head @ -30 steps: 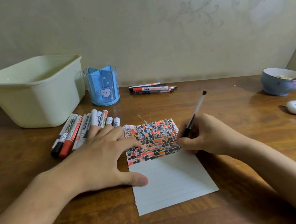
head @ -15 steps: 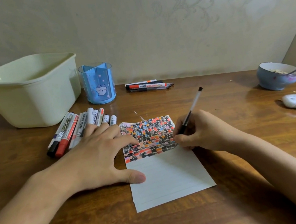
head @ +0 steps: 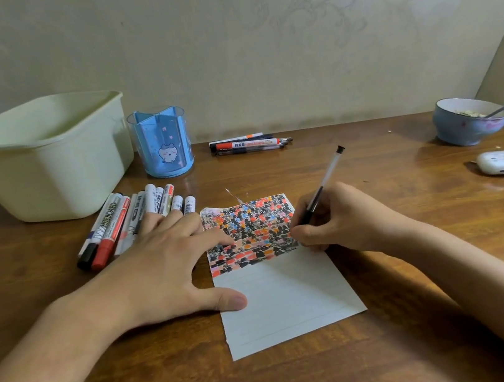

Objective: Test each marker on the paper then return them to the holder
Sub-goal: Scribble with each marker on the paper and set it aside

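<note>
A lined sheet of paper (head: 284, 297) lies on the wooden table, its upper part covered with black, red and orange marks. My right hand (head: 340, 220) grips a thin black pen (head: 325, 184) with its tip at the right edge of the marked area. My left hand (head: 164, 266) lies flat, fingers spread, with index finger and thumb pressing on the paper's left side. A row of several markers (head: 124, 223) lies just beyond my left fingers. The blue divided holder (head: 162, 145) stands behind them with nothing visible inside. A few more pens (head: 248, 144) lie near the wall.
A pale green plastic tub (head: 39, 157) stands at the back left beside the holder. At the right are a blue bowl (head: 469, 120) with a spoon and a white earbud case (head: 498, 162). The wall runs close behind the table.
The pen tip has shifted slightly along the lower right of the marked area. My left hand stays on the paper. The camera has tilted a little.
</note>
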`<state>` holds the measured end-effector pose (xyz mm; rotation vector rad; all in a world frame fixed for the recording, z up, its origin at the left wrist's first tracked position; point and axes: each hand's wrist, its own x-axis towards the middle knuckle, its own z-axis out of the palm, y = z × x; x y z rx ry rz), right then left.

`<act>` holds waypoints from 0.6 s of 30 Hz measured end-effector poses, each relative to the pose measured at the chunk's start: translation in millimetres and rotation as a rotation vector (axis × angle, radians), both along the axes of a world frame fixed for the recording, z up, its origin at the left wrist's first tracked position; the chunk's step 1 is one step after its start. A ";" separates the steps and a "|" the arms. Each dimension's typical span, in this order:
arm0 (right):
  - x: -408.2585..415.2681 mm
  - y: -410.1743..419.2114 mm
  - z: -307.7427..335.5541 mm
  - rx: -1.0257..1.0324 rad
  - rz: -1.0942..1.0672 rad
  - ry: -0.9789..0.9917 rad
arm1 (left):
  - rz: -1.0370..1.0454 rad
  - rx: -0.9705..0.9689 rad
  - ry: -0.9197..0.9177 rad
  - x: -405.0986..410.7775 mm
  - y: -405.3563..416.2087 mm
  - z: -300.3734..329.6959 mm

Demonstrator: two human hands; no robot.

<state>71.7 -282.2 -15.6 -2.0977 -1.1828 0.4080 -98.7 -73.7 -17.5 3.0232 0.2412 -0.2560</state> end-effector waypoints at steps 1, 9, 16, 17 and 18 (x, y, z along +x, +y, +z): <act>0.4 0.3 -0.2 -0.006 -0.005 -0.007 | -0.001 0.004 0.000 0.1 0.1 -0.3; 0.8 0.6 -1.5 -0.008 -0.011 -0.006 | -0.010 0.014 -0.001 0.4 0.4 0.1; 1.0 0.3 -1.8 0.005 -0.012 0.004 | 0.005 0.007 -0.004 -0.1 -2.5 1.8; 1.1 0.5 -1.9 0.001 -0.011 -0.003 | 0.005 0.007 -0.001 -0.2 -2.4 1.9; 1.4 0.7 -1.6 -0.008 -0.018 -0.010 | 0.007 0.004 0.002 -0.2 -2.7 2.4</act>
